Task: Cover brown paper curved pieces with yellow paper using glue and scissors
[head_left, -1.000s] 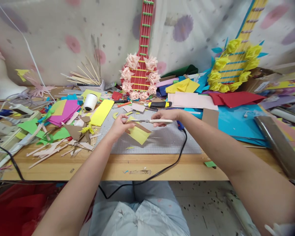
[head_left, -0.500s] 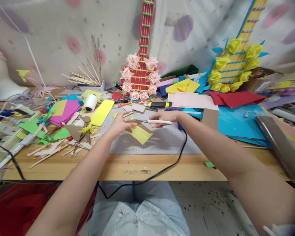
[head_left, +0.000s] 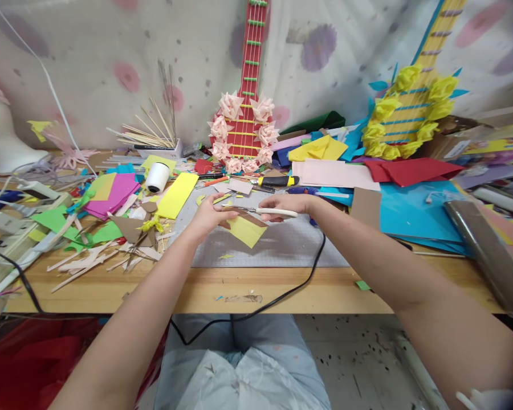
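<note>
Between the fingers of my left hand (head_left: 209, 216) is a piece of yellow paper (head_left: 247, 230) with a brown strip along its upper edge. My right hand (head_left: 284, 205) grips a pair of white-handled scissors (head_left: 277, 213). The blades point left, across the upper edge of the held paper near my left fingers. Whether the blades are parted I cannot tell. Both hands are above a grey cutting mat (head_left: 282, 247). A small yellow scrap (head_left: 226, 256) lies on the mat below the held paper.
A black cable (head_left: 312, 273) loops over the mat and the table's front edge. Behind stand a red paper guitar (head_left: 243, 131) with pink flowers and a yellow one (head_left: 404, 114). A white roll (head_left: 157, 177), paper scraps (head_left: 94, 259) and blue sheets (head_left: 423, 216) surround the mat.
The held yellow paper has tilted slightly, its lower corner rising and shifting right. The scissors have moved only a little; both hands keep their hold.
</note>
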A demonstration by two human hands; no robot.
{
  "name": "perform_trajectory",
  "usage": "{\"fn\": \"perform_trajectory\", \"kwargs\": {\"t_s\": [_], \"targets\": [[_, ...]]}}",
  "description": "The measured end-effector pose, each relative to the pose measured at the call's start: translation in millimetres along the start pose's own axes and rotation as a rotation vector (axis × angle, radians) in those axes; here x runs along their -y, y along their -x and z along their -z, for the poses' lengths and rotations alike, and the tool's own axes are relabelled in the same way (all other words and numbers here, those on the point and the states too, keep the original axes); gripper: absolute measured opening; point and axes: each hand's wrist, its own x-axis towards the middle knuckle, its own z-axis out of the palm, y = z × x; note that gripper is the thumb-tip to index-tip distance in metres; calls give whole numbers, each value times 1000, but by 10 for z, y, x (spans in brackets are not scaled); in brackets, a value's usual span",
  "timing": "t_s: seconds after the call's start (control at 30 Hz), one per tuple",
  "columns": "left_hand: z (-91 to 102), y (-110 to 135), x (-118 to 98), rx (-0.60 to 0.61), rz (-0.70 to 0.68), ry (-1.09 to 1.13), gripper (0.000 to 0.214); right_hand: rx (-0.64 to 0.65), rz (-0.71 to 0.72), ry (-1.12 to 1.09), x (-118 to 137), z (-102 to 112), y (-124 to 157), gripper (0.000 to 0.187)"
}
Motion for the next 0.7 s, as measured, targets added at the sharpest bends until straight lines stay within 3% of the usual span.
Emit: {"fn": "perform_trajectory", "kwargs": {"t_s": [0.7], "targets": [[-20,16,-60,20,14,-88,87,30,38,-20,-90,58,19,41]]}}
